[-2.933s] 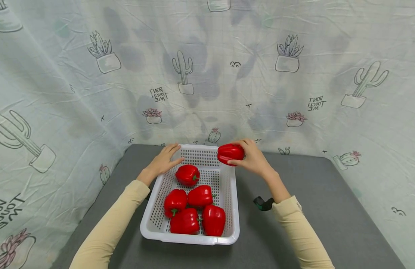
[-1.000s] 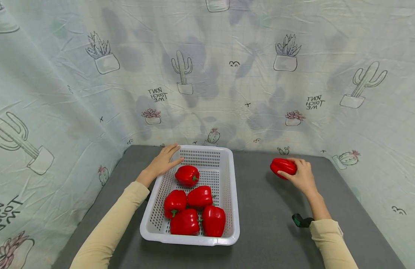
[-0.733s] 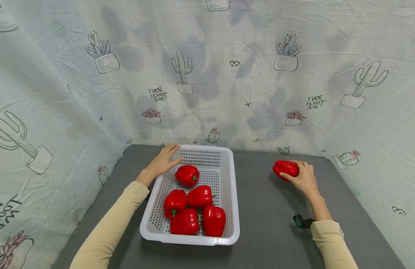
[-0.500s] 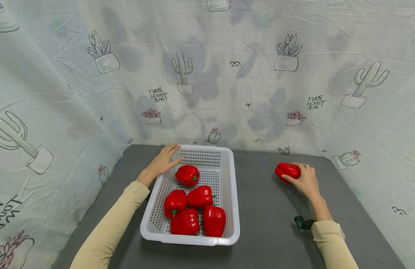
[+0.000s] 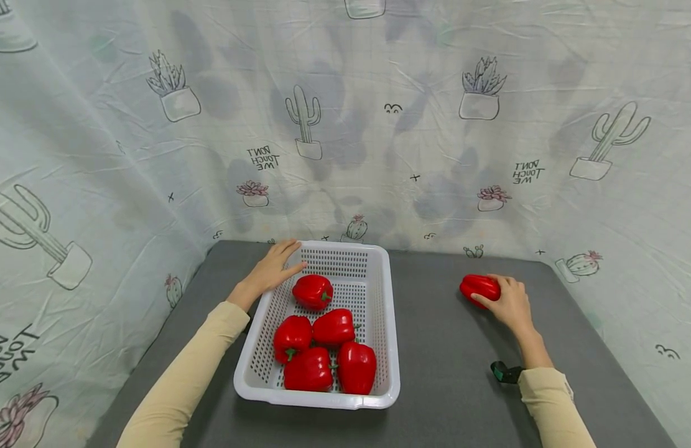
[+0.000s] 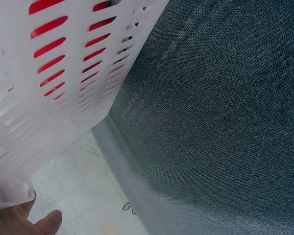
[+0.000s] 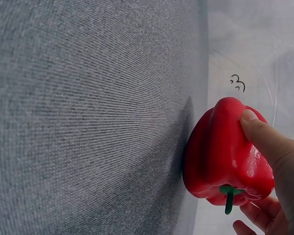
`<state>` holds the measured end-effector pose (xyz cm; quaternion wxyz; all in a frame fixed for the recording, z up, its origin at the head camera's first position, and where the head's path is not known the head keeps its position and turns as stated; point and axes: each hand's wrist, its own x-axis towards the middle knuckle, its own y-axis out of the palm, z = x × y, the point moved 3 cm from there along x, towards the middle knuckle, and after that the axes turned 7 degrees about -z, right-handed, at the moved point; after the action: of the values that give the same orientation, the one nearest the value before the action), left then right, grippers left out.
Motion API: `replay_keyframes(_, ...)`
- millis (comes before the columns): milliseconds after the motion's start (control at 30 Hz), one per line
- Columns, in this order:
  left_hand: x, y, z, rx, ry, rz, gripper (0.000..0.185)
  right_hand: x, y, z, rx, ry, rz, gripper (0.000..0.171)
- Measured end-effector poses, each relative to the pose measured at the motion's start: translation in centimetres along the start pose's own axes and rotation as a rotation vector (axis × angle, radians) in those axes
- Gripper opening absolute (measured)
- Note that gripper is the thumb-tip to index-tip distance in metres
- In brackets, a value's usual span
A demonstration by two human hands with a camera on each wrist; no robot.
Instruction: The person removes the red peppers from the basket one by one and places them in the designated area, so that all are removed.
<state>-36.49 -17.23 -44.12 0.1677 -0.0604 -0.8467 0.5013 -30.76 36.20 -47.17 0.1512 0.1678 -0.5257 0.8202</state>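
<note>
Red pepper [image 5: 479,287] lying on its side on the grey worktop [image 5: 446,348], well right of the white basket [image 5: 379,398]. Best lowered fully and steadied before letting go — rounded, liable to roll. Right hand [image 5: 509,302] grasping the pepper, fingers curled over it. Left hand [image 5: 273,267] relaxed — fingers straight on the basket's far-left rim.

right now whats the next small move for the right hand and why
Probably let go: the right hand holds the red pepper low at the grey mat, lying on its side, away from the white basket. Opening the fingers would leave it resting there, if it is already touching down.
</note>
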Motion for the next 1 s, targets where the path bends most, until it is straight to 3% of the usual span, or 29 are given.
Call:
replay_keyframes(433, 0.0, 0.0, 0.2, -0.011, -0.005, 0.0, 0.07, 0.1, 0.5, 0.5, -0.009, -0.014, 0.033, 0.068)
replay_keyframes(1000, 0.0, 0.0, 0.2, -0.003, 0.004, -0.006, 0.071, -0.1, 0.8, 1.0, 0.033, -0.025, 0.038, 0.057)
